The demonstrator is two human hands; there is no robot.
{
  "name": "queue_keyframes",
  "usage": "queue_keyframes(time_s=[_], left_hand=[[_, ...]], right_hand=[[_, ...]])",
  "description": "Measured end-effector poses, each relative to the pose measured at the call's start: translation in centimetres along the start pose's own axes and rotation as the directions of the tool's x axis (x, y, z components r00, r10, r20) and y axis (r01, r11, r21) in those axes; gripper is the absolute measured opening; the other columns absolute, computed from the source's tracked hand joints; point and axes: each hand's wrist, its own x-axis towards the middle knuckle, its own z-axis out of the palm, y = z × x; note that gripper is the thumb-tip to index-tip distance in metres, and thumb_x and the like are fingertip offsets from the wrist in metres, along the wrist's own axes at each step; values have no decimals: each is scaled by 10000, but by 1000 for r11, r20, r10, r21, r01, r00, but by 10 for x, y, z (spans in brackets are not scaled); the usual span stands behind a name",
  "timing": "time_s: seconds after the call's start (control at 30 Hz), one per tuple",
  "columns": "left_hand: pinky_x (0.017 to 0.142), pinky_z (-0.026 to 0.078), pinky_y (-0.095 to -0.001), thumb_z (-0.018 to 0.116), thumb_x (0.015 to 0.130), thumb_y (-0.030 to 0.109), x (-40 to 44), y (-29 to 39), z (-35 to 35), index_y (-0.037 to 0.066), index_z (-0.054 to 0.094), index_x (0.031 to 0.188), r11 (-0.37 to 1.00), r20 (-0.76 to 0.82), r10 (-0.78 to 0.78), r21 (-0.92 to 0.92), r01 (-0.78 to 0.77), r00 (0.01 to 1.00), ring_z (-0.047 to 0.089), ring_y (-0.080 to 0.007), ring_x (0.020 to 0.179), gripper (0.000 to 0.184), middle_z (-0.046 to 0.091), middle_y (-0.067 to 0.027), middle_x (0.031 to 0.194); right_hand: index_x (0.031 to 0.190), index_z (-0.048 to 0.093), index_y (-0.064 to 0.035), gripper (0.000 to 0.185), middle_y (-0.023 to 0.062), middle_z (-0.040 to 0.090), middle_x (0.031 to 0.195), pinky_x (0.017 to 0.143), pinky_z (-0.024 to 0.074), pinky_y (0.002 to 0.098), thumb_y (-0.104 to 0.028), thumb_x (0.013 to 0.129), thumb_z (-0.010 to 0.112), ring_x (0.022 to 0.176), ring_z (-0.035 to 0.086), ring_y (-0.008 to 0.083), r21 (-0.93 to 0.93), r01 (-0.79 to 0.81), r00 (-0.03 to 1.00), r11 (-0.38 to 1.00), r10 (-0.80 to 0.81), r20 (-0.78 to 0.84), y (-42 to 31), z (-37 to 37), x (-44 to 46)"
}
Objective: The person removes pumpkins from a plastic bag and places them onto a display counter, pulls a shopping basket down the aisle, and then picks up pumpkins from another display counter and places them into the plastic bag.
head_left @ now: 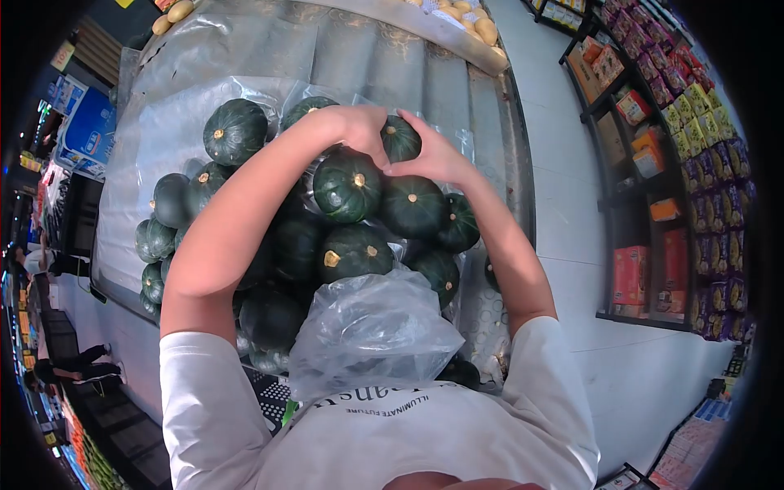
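Green pumpkin (401, 140) sits cupped between 2 hands (365, 131), beside other pumpkins (347, 189).

A grey worktop (253, 41) carries clear plastic sheeting (155, 135); dark green pumpkins (348, 184) lie heaped from its middle toward the near edge. Potatoes (485, 31) show at the far edge, behind a low board (437, 37).

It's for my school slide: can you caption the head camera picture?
Left hand and right hand cup one dark green squash among other squashes, beyond a crumpled clear plastic bag.
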Motion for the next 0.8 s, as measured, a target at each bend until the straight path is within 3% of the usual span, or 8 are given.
queue_keyframes(time_s=[0.13,0.23,0.33,0.47,0.53,0.63,0.73,0.8], left_hand=[[931,448,-394,773,688,262,-30,15,-7,-73,371,1316,979,-124,87,192,-62,988,552,-338,1104,817,564,-214,1189],[945,436,-401,698,770,277,-66,22,-6,-71,367,1324,951,-319,229,274,-142,920,525,-354,1133,734,541,-224,1220],[949,428,-404,614,841,323,-134,41,7,-72,404,1301,948,-425,282,258,-184,860,506,-371,1144,642,518,-225,1248],[965,416,-399,656,807,392,-218,40,64,-56,450,1280,935,-380,351,88,-345,856,503,-367,1155,684,486,-219,1297],[990,395,-402,722,749,398,-237,27,100,-43,439,1297,857,-411,454,-42,-514,791,485,-365,1185,759,475,-222,1308],[1029,354,-415,758,673,210,-252,36,156,17,459,1297,886,-591,325,-84,-457,738,485,-353,1180,718,486,-186,1287],[1050,324,-468,677,648,16,-245,44,210,36,548,1190,946,-760,190,-27,-322,622,544,-309,1089,557,596,-137,1112],[1058,302,-502,622,643,-39,-240,47,241,17,601,1037,890,-882,118,-110,-443,457,573,-305,983,398,614,-121,918]], right_hand=[[1437,192,28,1058,213,422,1369,1031,361,351,-272,644,825,1266,425,289,250,-113,993,962,98,70,0,1,-1],[1454,178,-42,930,175,445,1348,1033,352,373,-187,744,762,1232,457,281,81,-81,967,993,98,-237,-2,5,-12],[1421,268,-40,804,174,451,1336,1007,385,385,-175,780,735,1189,496,287,179,50,899,983,34,-437,-14,0,-47],[1317,411,-5,509,129,455,1338,833,489,291,-105,864,620,1065,575,188,449,9,951,894,131,-279,-69,10,-140],[1326,413,-11,511,132,451,1346,906,451,327,-78,857,606,1156,521,210,484,2,991,875,64,-119,-72,24,-186],[1396,339,-27,723,138,382,1406,1070,281,376,-124,776,698,1313,350,237,457,194,977,868,-211,-15,-86,58,-227],[1418,296,-27,817,130,340,1433,1068,282,372,-140,740,739,1306,355,242,302,111,993,947,-94,-71,-119,99,-247],[1359,385,-5,704,130,465,1331,1008,358,359,-82,737,705,1215,457,228,245,111,984,963,-73,-161,-112,124,-253]])
